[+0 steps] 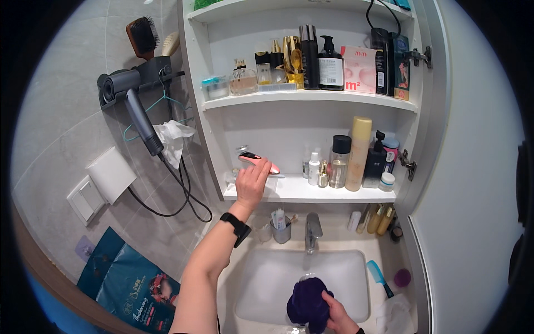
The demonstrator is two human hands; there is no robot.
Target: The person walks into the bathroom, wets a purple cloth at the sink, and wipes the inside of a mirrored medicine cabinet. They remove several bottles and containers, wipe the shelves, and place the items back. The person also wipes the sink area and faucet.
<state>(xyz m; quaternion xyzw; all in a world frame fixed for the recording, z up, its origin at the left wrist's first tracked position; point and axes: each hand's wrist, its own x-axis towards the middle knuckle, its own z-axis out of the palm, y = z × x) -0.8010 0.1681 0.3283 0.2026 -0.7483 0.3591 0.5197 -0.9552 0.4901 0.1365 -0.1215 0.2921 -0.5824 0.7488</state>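
My left hand point(251, 183), with a black band on the wrist, reaches into the lower shelf of an open wall cabinet. Its fingers are closed around a pink and black razor-like device point(252, 158), which is tilted with its silver head up to the left. A dark purple cloth point(308, 302) is bunched in my right hand point(338, 314) over the white sink basin point(267, 288). Part of the right hand is hidden behind the cloth. Clear small items stand on the shelf just left of my left hand, too small to tell.
Several bottles stand on the lower shelf, including a tall yellow-capped can point(358, 154). The chrome faucet point(313, 234) rises behind the basin beside a toothbrush cup point(281, 229). A blue comb point(377, 273) lies at right. The cabinet door point(471, 188) hangs open. A hair dryer point(137, 112) is wall-mounted at left.
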